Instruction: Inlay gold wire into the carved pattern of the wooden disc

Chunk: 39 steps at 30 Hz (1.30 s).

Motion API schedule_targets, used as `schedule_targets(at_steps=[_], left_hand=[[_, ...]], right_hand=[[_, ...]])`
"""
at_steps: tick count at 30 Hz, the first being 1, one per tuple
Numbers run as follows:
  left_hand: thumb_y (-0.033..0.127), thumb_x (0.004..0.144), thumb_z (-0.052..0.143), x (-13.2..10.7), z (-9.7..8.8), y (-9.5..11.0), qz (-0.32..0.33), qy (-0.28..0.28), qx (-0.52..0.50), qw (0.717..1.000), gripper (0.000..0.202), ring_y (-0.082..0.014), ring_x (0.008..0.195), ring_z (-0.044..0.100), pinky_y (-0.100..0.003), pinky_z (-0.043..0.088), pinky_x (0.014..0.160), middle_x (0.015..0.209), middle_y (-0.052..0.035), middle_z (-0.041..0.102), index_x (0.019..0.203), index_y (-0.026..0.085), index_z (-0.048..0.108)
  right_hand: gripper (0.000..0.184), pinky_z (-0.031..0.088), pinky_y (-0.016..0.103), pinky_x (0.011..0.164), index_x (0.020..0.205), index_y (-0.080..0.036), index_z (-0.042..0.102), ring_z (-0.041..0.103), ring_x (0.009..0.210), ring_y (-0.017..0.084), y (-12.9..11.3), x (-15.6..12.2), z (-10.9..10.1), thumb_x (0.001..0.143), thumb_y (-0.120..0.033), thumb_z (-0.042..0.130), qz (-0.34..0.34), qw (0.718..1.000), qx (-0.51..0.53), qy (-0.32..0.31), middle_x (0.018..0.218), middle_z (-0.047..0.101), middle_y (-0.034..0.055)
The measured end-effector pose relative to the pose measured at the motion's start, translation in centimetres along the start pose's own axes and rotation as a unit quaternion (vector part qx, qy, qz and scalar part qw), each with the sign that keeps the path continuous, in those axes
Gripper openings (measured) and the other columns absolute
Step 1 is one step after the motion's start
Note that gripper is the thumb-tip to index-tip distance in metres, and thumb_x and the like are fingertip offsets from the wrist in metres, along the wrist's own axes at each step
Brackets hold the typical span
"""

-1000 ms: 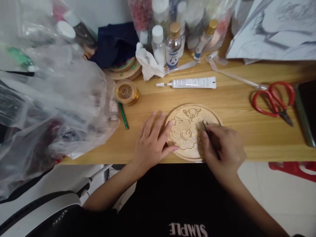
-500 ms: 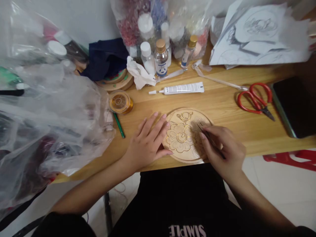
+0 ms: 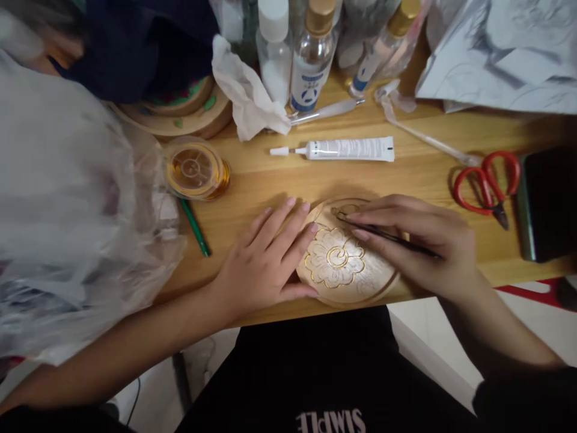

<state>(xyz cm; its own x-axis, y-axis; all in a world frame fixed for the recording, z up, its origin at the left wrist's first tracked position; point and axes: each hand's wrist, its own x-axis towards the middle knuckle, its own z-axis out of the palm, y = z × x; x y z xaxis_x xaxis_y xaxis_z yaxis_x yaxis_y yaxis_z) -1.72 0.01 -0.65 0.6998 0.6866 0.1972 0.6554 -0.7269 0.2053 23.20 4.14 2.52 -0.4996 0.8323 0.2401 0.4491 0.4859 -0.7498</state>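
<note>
A round wooden disc (image 3: 378, 288) lies near the table's front edge, with a flower outlined in gold wire (image 3: 337, 257) and fine drawn lines on its face. My left hand (image 3: 265, 258) rests open at the disc's left rim, fingers spread and partly on it. Pinched in my right hand (image 3: 419, 240) is a pair of dark tweezers (image 3: 383, 233). Their tips touch or hover just over the small gold figure at the disc's upper part; which of the two I cannot tell. The right hand covers the disc's upper right.
Behind the disc lies a white glue tube (image 3: 351, 149). To the left are a spool of gold wire (image 3: 196, 168), a green pencil (image 3: 195, 227) and plastic bags (image 3: 67, 198). Red-handled scissors (image 3: 487, 183) and a phone (image 3: 547, 204) lie right. Bottles (image 3: 311, 66) stand at the back.
My right hand has moved the tweezers from the disc's right side up and left to the small gold figure. My left hand stays at the rim. The view has come closer.
</note>
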Motion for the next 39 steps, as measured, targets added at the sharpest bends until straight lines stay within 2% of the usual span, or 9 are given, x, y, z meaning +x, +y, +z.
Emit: schedule_targets(at_steps=[6,11,16,25,29,31,36,39], left_hand=[[0.072,0.093,0.039,-0.1,0.1,-0.2,-0.001,0.009,0.003,1.0,0.081,-0.0362,0.14,0.045,-0.046,0.037,0.113,0.148,-0.0209,0.051,0.137,0.006,0.054],[0.069,0.093,0.041,-0.3,0.2,-0.1,0.003,0.024,0.006,1.0,0.078,-0.0356,0.138,0.047,-0.045,0.04,0.111,0.146,-0.0217,0.052,0.138,0.007,0.054],[0.067,0.092,0.047,-0.4,0.4,-0.1,-0.015,0.022,-0.041,0.999,0.074,-0.0359,0.142,0.043,-0.048,0.037,0.114,0.149,-0.0218,0.049,0.137,0.009,0.054],[0.066,0.091,0.05,-0.1,0.3,-0.2,-0.025,0.02,-0.073,0.997,0.073,-0.0385,0.14,0.043,-0.05,0.04,0.111,0.148,-0.0231,0.05,0.135,0.008,0.057],[0.064,0.089,0.057,-0.2,0.3,-0.2,-0.038,0.012,-0.088,0.995,0.072,-0.0377,0.143,0.041,-0.051,0.037,0.114,0.15,-0.0208,0.048,0.138,0.011,0.055],[0.064,0.09,0.056,-0.3,0.3,-0.2,-0.037,0.009,-0.088,0.995,0.071,-0.0379,0.143,0.04,-0.051,0.037,0.114,0.15,-0.021,0.048,0.137,0.011,0.056],[0.066,0.093,0.047,-0.2,0.2,-0.3,-0.035,0.003,-0.065,0.997,0.07,-0.0377,0.142,0.042,-0.051,0.039,0.112,0.15,-0.018,0.049,0.136,0.012,0.057],[0.063,0.094,0.048,-0.2,0.2,-0.3,-0.033,0.0,-0.07,0.997,0.067,-0.0382,0.143,0.041,-0.052,0.039,0.113,0.151,-0.0188,0.048,0.136,0.011,0.057]], right_hand=[[0.027,0.061,0.031,0.079,0.112,-0.026,0.072,0.073,0.093,0.016,0.5,0.7,-0.5,0.087,-0.016,0.07,-0.004,0.999,-0.006,-0.046,0.103,0.077,0.001],[0.03,0.062,0.031,0.08,0.116,-0.028,0.071,0.073,0.099,0.017,0.7,0.8,-0.9,0.088,-0.016,0.068,-0.018,0.996,-0.001,-0.084,0.108,0.076,0.001],[0.032,0.062,0.031,0.082,0.117,-0.031,0.07,0.073,0.099,0.018,0.6,1.5,-1.1,0.089,-0.016,0.066,-0.043,0.993,-0.015,-0.109,0.112,0.075,0.0005],[0.023,0.06,0.028,0.082,0.113,-0.03,0.071,0.072,0.098,0.016,0.3,3.9,-1.4,0.092,-0.022,0.064,-0.072,0.978,-0.018,-0.197,0.106,0.075,0.0004],[0.019,0.06,0.03,0.08,0.108,-0.03,0.073,0.073,0.094,0.018,0.3,4.6,-1.4,0.094,-0.029,0.06,-0.047,0.972,-0.016,-0.23,0.103,0.076,-0.0005],[0.019,0.06,0.031,0.08,0.108,-0.03,0.073,0.073,0.094,0.018,0.3,4.7,-1.3,0.095,-0.03,0.06,-0.051,0.971,-0.022,-0.233,0.102,0.076,-0.0008],[0.024,0.06,0.025,0.078,0.116,-0.029,0.07,0.073,0.093,0.015,0.2,4.9,-1.1,0.094,-0.023,0.062,-0.108,0.969,-0.04,-0.218,0.101,0.076,-0.0006],[0.024,0.06,0.023,0.078,0.116,-0.028,0.07,0.073,0.093,0.014,0.1,4.8,-1.0,0.094,-0.021,0.062,-0.107,0.973,-0.032,-0.203,0.102,0.076,-0.0004]])
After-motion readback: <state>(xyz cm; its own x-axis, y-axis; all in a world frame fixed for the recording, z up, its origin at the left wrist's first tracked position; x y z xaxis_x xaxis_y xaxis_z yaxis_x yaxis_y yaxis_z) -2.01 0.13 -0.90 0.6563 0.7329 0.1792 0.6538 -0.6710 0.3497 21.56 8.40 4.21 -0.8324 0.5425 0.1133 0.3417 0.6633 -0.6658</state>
